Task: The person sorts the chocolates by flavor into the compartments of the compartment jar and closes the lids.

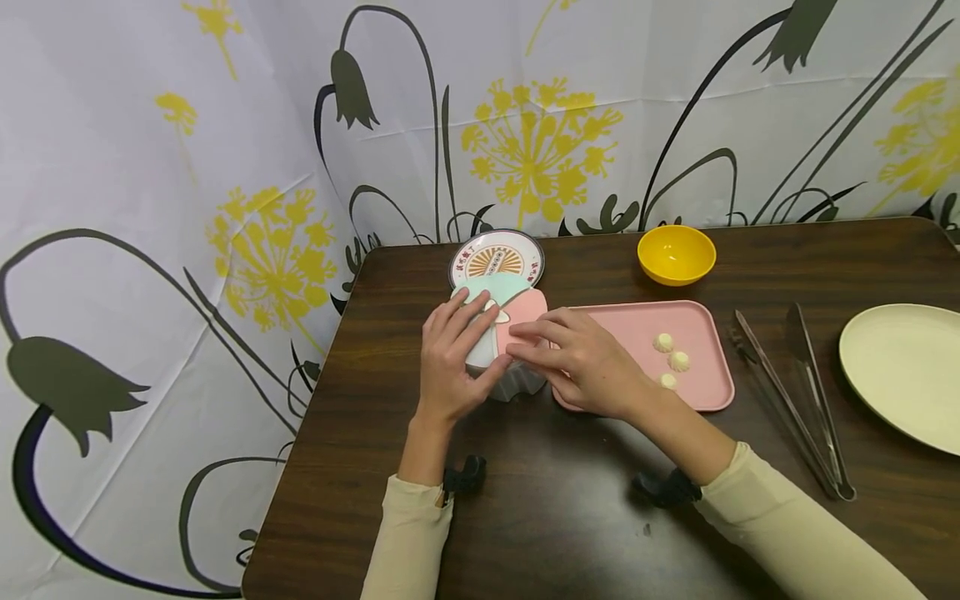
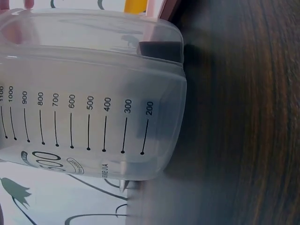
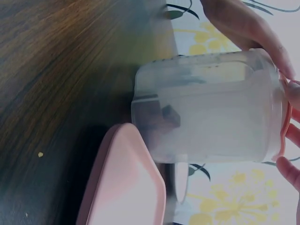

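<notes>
A clear plastic storage container [image 2: 93, 93] with volume marks stands upright on the table. Its lid has mint, white and pink [image 1: 517, 315] sections. My left hand [image 1: 456, 354] rests on the lid's left side, fingers stretched over the top and thumb near the front rim. From the right, my right hand [image 1: 581, 358] grips the edge of the pink section; in the right wrist view its fingertips [image 3: 288, 171] are at the pink rim. Dark pieces [image 3: 171, 116] show low inside the clear wall. Beside the container, the pink tray [image 1: 630, 312] holds several small cream swirl-shaped pieces [image 1: 678, 361].
A round plate with a printed sunburst [image 1: 497, 258] is behind the container. The yellow bowl [image 1: 677, 255] stands near the back edge. Metal tongs [image 1: 813, 417] lie right of the tray, beside a cream plate [image 1: 911, 367]. A patterned cloth hangs behind the table.
</notes>
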Available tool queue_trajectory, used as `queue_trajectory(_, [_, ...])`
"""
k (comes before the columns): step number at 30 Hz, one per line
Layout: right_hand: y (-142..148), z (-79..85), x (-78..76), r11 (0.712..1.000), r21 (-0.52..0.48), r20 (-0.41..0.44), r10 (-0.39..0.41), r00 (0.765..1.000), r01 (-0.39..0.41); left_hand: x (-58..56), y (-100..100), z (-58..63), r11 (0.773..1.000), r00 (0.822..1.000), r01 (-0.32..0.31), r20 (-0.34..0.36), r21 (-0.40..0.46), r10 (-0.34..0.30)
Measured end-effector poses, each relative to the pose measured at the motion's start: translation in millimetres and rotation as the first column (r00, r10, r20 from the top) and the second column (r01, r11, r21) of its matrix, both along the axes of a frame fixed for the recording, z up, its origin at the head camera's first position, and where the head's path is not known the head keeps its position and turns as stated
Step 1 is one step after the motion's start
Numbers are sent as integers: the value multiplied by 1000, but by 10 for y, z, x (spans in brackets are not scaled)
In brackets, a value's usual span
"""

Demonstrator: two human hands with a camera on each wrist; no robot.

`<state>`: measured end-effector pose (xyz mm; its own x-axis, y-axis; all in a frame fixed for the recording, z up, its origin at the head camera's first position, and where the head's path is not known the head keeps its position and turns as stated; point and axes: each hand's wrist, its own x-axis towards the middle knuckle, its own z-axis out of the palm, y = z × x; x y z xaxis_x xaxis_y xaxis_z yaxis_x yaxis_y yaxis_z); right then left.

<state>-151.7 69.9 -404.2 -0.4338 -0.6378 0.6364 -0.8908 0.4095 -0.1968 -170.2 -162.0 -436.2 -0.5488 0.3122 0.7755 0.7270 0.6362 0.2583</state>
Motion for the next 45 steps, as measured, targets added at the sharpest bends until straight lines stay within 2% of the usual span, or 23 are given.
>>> queue_trajectory(6, [17, -4, -14, 999, 7, 13, -46, 999, 46, 16, -36, -10, 999, 1000, -25, -19, -42, 24])
queue_trajectory(10, [46, -12, -37, 997, -14, 30, -75, 997, 75, 32, -73, -25, 999, 999, -24, -31, -34, 23])
queue_trajectory(17, [100, -28, -72, 988, -47, 100, -143, 985, 148, 83, -118, -47, 999, 996, 18, -87, 27, -16])
queue_trajectory(24, [126, -32, -64, 975, -28, 172, -214, 962, 222, 115, -108, -59, 997, 996, 69, -62, 40, -66])
queue_trajectory(29, [108, -19, -62, 988, -14, 142, -150, 978, 153, 115, -96, -72, 996, 995, 84, -50, 42, -82])
queue_trajectory(34, [79, -3, -67, 998, -1, 79, -68, 995, 68, 92, -76, -50, 997, 994, 67, -89, 28, -64])
queue_trajectory(40, [86, -7, -76, 996, 13, 56, -91, 994, 91, 59, -53, -10, 999, 990, 40, -138, -7, -41])
queue_trajectory(45, [101, -22, -91, 996, 2, 68, -92, 993, 93, 39, -47, 4, 999, 992, 27, -123, -37, -31])
